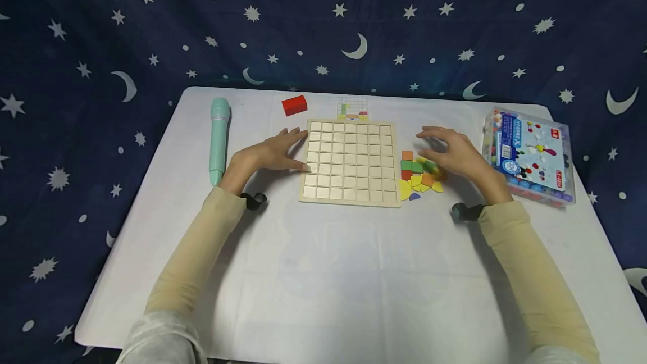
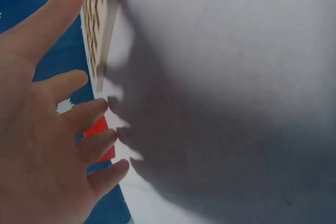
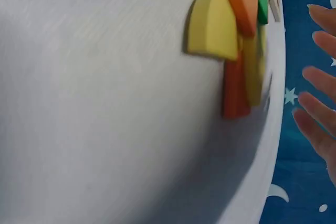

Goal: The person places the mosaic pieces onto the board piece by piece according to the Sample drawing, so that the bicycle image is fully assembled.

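A square wooden grid board (image 1: pixel 352 162) lies flat mid-table. My left hand (image 1: pixel 275 150) is at its left edge with fingers spread; in the left wrist view the thumb (image 2: pixel 67 3) meets the board's rim. To the right of the board sits a small heap of coloured pieces (image 1: pixel 417 167), in yellow, green, orange, red and purple. Above that heap my right hand (image 1: pixel 452 151) hovers with loosely bent fingers and nothing in them. The right wrist view shows a yellow piece (image 3: pixel 212 24) and an orange piece (image 3: pixel 241 1) close up, with the fingers (image 3: pixel 317 80) apart from them.
Behind the board lies a card with a coloured grid pattern (image 1: pixel 352 109), and left of it a red block (image 1: pixel 295 105). A mint-green microphone-shaped object (image 1: pixel 219 142) is at the left. A clear plastic box of beads (image 1: pixel 531 156) stands at the right.
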